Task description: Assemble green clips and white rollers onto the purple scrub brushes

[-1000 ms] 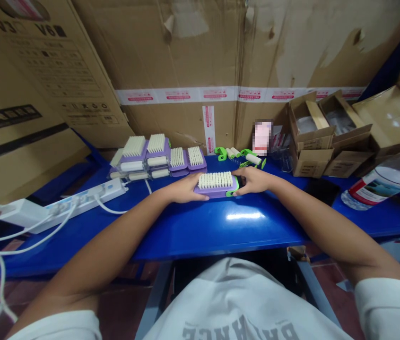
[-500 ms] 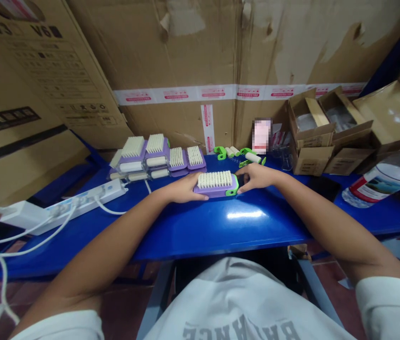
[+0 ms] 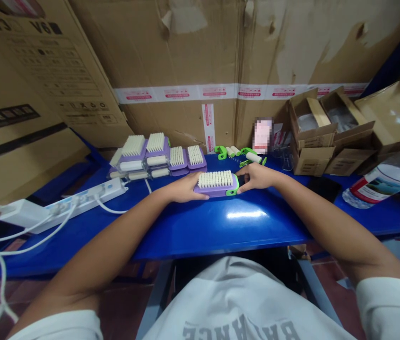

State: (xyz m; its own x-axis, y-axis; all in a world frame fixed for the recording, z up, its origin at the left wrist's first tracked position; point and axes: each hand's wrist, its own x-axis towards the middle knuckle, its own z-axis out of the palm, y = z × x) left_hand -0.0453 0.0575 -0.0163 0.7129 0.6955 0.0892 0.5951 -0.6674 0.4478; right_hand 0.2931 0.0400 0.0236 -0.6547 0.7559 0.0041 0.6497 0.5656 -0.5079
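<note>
A purple brush (image 3: pixel 212 191) with cream bristles facing up is held low over the blue table. My left hand (image 3: pixel 185 188) wraps round its left end, thumb along the front side. A bright green end piece (image 3: pixel 233 185) covers the brush's right end. My right hand (image 3: pixel 255 178) pinches at that end, thumb and forefinger touching the green part; the other fingers are curled behind. Beyond the right hand lie loose green clips (image 3: pixel 220 152), cream rollers (image 3: pixel 253 157) and small springs. More purple brushes (image 3: pixel 187 163) are grouped to the left of them, bristles up.
A white power strip (image 3: pixel 86 198) with plugged-in cables lies on the left of the blue table (image 3: pixel 200 226). At the right stand opened small cartons (image 3: pixel 313 160) and a large clear bottle (image 3: pixel 373 186) lying tilted. Cardboard (image 3: pixel 182 56) walls the back edge.
</note>
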